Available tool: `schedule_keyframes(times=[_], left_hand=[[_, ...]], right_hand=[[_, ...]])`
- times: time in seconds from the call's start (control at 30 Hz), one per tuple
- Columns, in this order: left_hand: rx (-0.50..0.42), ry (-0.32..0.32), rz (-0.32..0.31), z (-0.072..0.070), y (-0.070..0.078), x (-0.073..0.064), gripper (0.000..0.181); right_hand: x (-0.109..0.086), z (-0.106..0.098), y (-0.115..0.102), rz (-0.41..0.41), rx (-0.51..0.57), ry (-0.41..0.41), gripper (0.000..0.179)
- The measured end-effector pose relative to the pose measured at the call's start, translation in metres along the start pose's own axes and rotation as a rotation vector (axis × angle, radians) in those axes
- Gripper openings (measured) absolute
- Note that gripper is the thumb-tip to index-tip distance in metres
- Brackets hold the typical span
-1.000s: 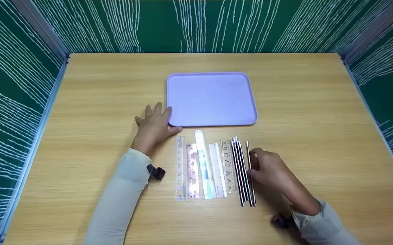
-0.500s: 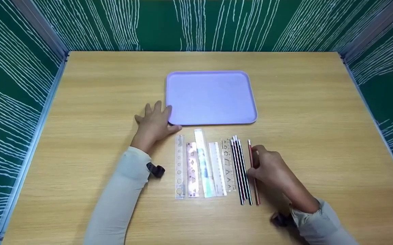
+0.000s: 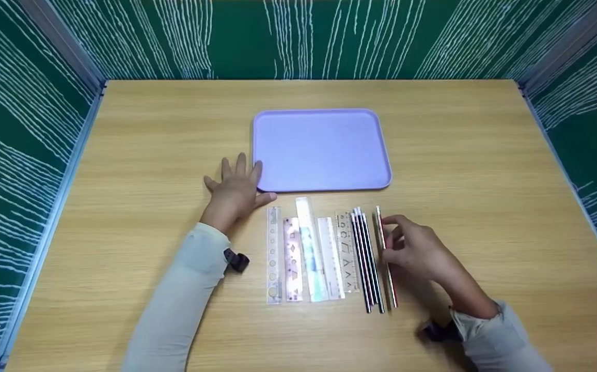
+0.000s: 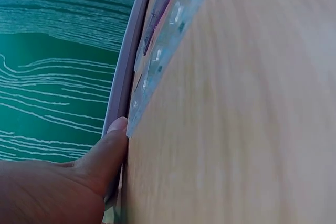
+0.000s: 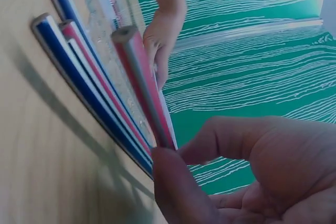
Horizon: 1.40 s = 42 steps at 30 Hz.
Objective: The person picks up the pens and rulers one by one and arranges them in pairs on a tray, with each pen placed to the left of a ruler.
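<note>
My right hand (image 3: 417,248) pinches a red-and-silver striped pencil (image 5: 140,82) between thumb and fingertips, and the pencil is raised off the table. Just left of it lies a bunch of several striped pencils (image 3: 365,261), blue and pink ones showing in the right wrist view. My left hand (image 3: 234,194) rests with spread fingers at the near left corner of a lavender tray (image 3: 324,150). Its thumb (image 4: 107,148) lies along the tray's near edge. Beside that thumb is the end of a clear ruler with round holes (image 3: 273,258).
Right of the clear ruler lie a pink patterned ruler (image 3: 293,263), a longer iridescent ruler (image 3: 310,253), a whitish ruler (image 3: 331,258) and a transparent stencil ruler (image 3: 347,253). Green walls with white lines enclose the wooden table (image 3: 484,181) on three sides.
My right hand has drawn the red pencil rightward away from the bunch, then lifted it off the table. The left hand has stayed at the tray's corner.
</note>
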<state>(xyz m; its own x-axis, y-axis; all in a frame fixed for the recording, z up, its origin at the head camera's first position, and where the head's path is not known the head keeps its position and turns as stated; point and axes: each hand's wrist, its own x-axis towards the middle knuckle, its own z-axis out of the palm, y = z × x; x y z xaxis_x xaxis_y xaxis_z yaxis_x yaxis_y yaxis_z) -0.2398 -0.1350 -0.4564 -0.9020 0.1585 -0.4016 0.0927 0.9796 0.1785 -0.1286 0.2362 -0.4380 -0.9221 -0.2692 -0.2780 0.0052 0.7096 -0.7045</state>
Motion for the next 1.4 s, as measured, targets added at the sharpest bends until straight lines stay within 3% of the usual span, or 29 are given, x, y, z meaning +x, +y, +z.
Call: schedule_keyframes(times=[0.3,0.47,0.9,1.4], left_hand=[[-0.061,-0.055,-0.011,0.001,-0.006,0.006,0.1],[-0.077,-0.045,-0.011,0.0,-0.006,0.005,0.1],[-0.101,-0.07,-0.013,0.004,-0.007,0.005,0.1],[-0.093,-0.082,-0.014,0.001,-0.008,0.005,0.1]], right_hand=[[0.011,-0.003,-0.004,0.034,0.289,-0.057,0.063],[0.025,-0.001,-0.009,0.046,0.393,-0.095,0.061],[0.053,-0.003,-0.015,0.026,0.522,-0.146,0.062],[0.093,-0.002,-0.044,-0.014,0.623,-0.15,0.062]])
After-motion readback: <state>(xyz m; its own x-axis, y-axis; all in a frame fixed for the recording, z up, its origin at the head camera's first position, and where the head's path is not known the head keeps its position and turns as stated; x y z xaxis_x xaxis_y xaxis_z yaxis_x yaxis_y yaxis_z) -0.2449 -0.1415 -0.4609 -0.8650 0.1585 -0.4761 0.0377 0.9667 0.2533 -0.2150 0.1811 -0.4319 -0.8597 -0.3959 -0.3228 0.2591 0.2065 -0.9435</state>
